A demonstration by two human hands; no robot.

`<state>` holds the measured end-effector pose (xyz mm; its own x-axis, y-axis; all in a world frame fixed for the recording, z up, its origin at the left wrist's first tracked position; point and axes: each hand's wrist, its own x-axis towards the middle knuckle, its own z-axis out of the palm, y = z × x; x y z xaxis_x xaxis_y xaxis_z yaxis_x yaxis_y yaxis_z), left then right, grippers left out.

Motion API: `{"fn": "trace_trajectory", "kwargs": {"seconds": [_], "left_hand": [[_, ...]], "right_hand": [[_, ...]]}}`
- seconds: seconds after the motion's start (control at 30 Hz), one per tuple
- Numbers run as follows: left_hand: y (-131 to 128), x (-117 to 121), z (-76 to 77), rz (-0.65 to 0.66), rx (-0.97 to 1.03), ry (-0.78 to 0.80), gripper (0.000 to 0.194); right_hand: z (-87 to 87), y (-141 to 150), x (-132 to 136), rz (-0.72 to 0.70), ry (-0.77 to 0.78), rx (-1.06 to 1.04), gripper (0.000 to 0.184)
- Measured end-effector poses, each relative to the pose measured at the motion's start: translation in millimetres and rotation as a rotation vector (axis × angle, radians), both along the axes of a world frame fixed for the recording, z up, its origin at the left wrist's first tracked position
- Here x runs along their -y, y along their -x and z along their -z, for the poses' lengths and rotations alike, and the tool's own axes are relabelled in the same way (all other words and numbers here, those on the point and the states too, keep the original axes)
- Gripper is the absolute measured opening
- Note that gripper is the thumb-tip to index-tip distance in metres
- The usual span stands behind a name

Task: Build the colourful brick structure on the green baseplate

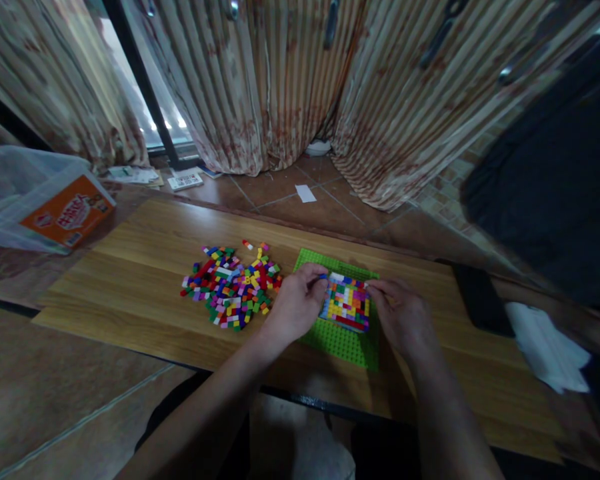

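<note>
A green studded baseplate (340, 343) lies on the wooden table, and on it stands a block of many-coloured toy bricks (347, 303), roughly rectangular. My left hand (300, 300) is at the block's upper left corner, thumb and forefinger closed on a small blue brick (323, 276). At the upper right corner is my right hand (403, 313), its thumb and forefinger pinched together against the block's edge. What the right fingertips hold, if anything, is too small to make out. Left of the baseplate, a loose heap of small coloured bricks (235, 283) is spread on the wood.
The wooden table (145, 267) runs across the view. A dark flat object (483, 300) and white folded material (547, 347) lie at the right. A clear plastic box (30, 167) with an orange label stands at the left. Curtains (260, 87) hang behind; a dark-clothed person (555, 167) is at right.
</note>
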<state>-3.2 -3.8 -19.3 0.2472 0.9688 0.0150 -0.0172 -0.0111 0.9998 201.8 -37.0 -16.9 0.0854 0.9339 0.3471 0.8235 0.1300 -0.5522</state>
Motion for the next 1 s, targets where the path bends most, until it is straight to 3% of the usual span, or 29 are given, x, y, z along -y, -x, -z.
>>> {"fn": "trace_trajectory", "kwargs": {"seconds": [0.3, 0.53, 0.7, 0.8, 0.9, 1.0], "left_hand": [[0.5, 0.1, -0.3, -0.009, -0.017, -0.008, 0.011], [-2.9, 1.2, -12.0, 0.023, 0.092, 0.191, 0.012], [-3.6, 1.4, -18.4, 0.025, 0.151, 0.239, 0.013], [-2.3, 1.0, -19.1, 0.067, 0.184, 0.215, 0.012], [-0.5, 1.5, -19.0, 0.132, 0.235, 0.202, 0.012], [0.7, 3.3, -19.3, 0.196, 0.317, 0.22, 0.021]], "right_hand": [[2.0, -1.3, -1.7, 0.017, 0.048, -0.061, 0.03], [2.9, -0.6, -1.0, 0.061, 0.131, -0.188, 0.031], [-5.9, 10.9, 4.4, 0.085, -0.063, -0.144, 0.029], [-15.4, 25.2, 10.0, -0.021, -0.136, -0.204, 0.024], [-22.1, 37.2, 14.0, -0.195, -0.051, -0.255, 0.027], [-23.3, 43.0, 15.3, -0.267, 0.007, -0.268, 0.032]]}}
